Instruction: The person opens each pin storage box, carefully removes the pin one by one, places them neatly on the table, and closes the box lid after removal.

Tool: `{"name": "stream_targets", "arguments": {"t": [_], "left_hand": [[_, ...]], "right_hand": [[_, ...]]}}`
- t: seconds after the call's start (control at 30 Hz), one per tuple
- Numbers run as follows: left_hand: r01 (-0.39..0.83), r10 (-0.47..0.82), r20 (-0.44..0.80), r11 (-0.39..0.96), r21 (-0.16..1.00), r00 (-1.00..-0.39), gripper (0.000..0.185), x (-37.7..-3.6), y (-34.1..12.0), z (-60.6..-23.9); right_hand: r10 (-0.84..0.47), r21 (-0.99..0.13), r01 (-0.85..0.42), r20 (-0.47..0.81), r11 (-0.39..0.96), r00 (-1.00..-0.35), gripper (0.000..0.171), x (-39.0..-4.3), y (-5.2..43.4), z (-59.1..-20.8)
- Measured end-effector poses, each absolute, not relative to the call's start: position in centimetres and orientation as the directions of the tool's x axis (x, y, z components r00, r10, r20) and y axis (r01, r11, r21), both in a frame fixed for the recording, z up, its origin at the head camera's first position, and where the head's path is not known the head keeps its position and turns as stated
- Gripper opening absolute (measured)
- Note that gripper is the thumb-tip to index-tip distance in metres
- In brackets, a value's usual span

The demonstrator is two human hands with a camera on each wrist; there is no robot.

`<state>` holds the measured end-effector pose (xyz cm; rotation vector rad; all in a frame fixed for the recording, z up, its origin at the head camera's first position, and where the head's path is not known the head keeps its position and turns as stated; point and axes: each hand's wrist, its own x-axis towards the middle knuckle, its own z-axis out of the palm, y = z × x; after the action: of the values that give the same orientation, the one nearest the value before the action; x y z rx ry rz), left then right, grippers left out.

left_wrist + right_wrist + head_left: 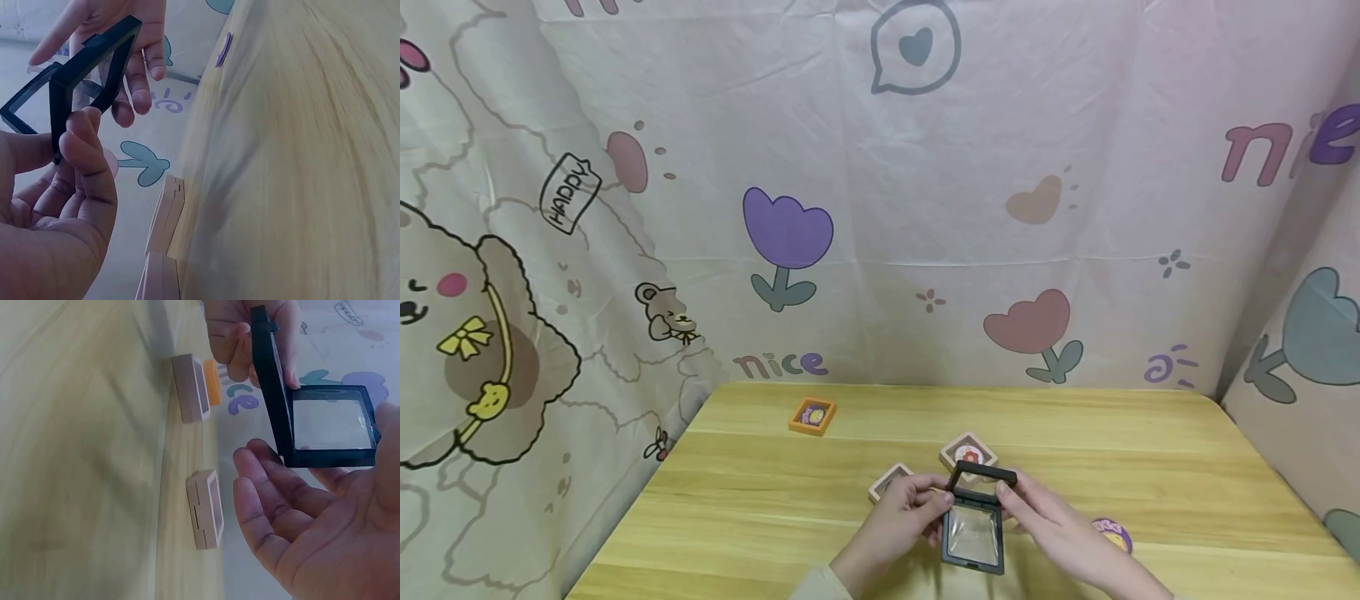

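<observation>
A black hinged display case (973,536) with clear film windows is held above the table by both hands, its two halves swung apart at an angle. My left hand (901,518) pinches the case near its hinge, thumb on one side and curled fingers on the other. On the opposite side, my right hand (1051,523) has its thumb at the edge of the upper half and its index finger behind it. The other right fingers (259,515) extend loosely below the case. Only clear film shows inside the frames.
Behind the hands lie two pale pink square frames, one (880,492) partly hidden by the left hand, the other (950,458) holding a round red-flower badge. An orange frame (828,421) sits at the back left. A purple-and-yellow round badge (1118,538) lies beside the right forearm.
</observation>
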<state>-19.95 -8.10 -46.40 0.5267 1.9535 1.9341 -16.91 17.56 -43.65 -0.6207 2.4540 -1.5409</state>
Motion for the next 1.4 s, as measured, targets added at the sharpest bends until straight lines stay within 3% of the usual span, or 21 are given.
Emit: {"name": "stream_targets", "arguments": {"t": [0.67,1.03,1.17,1.4], "left_hand": [[0.026,0.488,0.020,0.007,1.000,-0.873,0.019,-20.0,-8.1,-46.4],[0.008,0.487,0.006,0.001,1.000,-0.873,0.020,-20.3,-8.2,-46.6],[-0.057,0.524,-0.013,-0.068,0.996,-0.852,0.028,-20.4,-8.3,-46.5],[-0.197,0.678,0.011,-0.229,0.953,-0.735,0.073,-20.7,-9.0,-46.3]], "right_hand": [[-0.437,-0.961,-0.066,-0.060,0.268,-0.897,0.053,-17.1,17.0,-44.3],[-0.518,-0.989,-0.095,0.023,0.113,-0.855,0.046,-17.9,16.6,-44.2],[-0.489,-0.993,-0.063,0.009,0.095,-0.872,0.046,-18.0,16.5,-44.1],[-0.423,-0.997,0.013,-0.044,0.076,-0.905,0.047,-18.2,16.8,-44.2]]}}
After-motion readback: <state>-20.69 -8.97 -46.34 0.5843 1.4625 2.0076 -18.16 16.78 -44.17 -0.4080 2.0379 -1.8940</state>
